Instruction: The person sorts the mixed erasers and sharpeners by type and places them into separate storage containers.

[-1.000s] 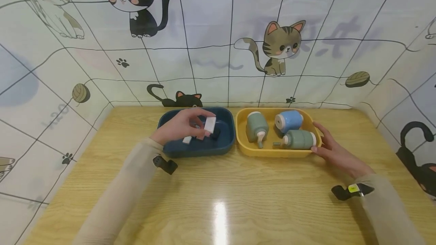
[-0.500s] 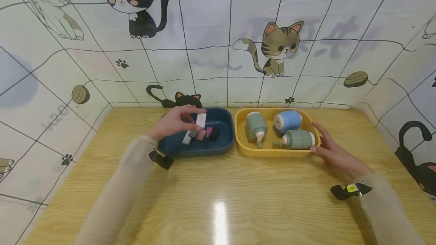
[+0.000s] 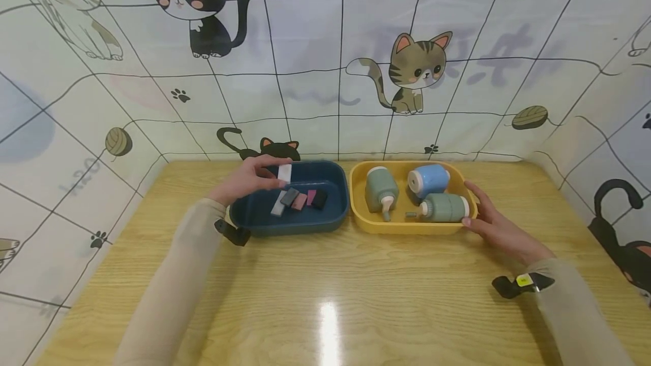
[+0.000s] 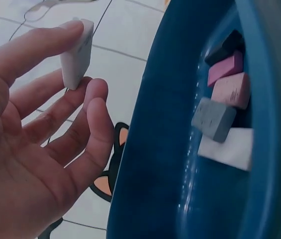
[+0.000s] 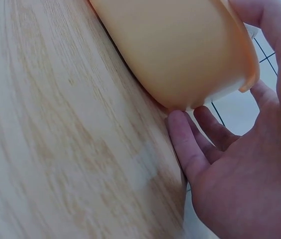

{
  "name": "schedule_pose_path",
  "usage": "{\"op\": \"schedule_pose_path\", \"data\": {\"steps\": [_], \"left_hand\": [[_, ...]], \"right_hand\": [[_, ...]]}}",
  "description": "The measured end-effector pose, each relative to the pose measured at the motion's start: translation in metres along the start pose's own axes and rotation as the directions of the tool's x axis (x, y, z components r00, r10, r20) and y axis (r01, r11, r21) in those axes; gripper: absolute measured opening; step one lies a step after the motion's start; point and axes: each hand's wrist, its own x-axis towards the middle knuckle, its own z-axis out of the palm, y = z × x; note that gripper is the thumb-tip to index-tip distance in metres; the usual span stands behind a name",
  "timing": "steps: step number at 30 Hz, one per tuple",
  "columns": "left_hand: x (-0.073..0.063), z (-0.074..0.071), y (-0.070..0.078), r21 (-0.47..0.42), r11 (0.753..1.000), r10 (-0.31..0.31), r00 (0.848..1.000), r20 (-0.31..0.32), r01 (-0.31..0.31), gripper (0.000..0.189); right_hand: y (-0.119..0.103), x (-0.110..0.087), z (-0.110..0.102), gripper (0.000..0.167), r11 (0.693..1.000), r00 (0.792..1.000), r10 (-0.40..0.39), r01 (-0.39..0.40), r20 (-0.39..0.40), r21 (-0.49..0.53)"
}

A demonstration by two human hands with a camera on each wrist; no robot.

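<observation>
A white eraser (image 3: 285, 174) is pinched between thumb and fingers of my left hand (image 3: 241, 182), raised by the back left rim of the dark blue bin (image 3: 300, 229). Inside that bin, a white eraser (image 4: 227, 148), a grey eraser (image 4: 214, 119), a pink eraser (image 4: 231, 90), a magenta eraser (image 4: 226, 68) and a black eraser (image 4: 224, 48) lie close together. My right hand (image 3: 500, 230) rests against the right end of the yellow bin (image 3: 407, 229), fingers spread along its outer wall and thumb near the front corner.
In the yellow bin lie a standing-tilted grey-green bottle (image 3: 382, 188) with a nozzle, a blue bottle (image 3: 429, 179) and another grey-green bottle (image 3: 446, 208) on its side. Both bins stand side by side at the back of the wooden table (image 3: 285, 287), before a cat-print curtain (image 3: 305, 83).
My left hand has moved left with the white eraser, from over the middle of the blue bin to its left side, uncovering the erasers below. The right hand has stayed in place.
</observation>
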Motion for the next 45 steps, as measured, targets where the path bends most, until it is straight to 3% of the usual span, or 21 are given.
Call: {"op": "schedule_pose_path", "data": {"steps": [10, 25, 38, 45], "left_hand": [[-0.002, -0.009, -0.006, 0.031, 0.993, -0.109, 0.994, -0.026, 0.110, 0.052], [-0.001, -0.015, -0.024, -0.018, 0.984, -0.176, 0.984, -0.027, 0.175, 0.051], [0.005, -0.022, -0.027, 0.052, 0.979, -0.203, 0.976, 0.073, 0.199, 0.045], [0.010, -0.024, -0.022, 0.075, 0.972, -0.230, 0.970, 0.082, 0.224, 0.047]], "right_hand": [[0.000, -0.001, -0.002, 0.086, 1.000, 1.000, 0.029, -0.029, 0.000, -0.010], [-0.003, -0.003, 0.002, 0.085, 0.999, 0.999, 0.034, -0.035, -0.013, -0.022], [0.001, -0.003, 0.002, 0.084, 0.999, 1.000, 0.026, -0.026, -0.016, -0.022], [0.003, -0.001, 0.003, 0.084, 1.000, 1.000, 0.022, -0.022, -0.003, 0.016]]}}
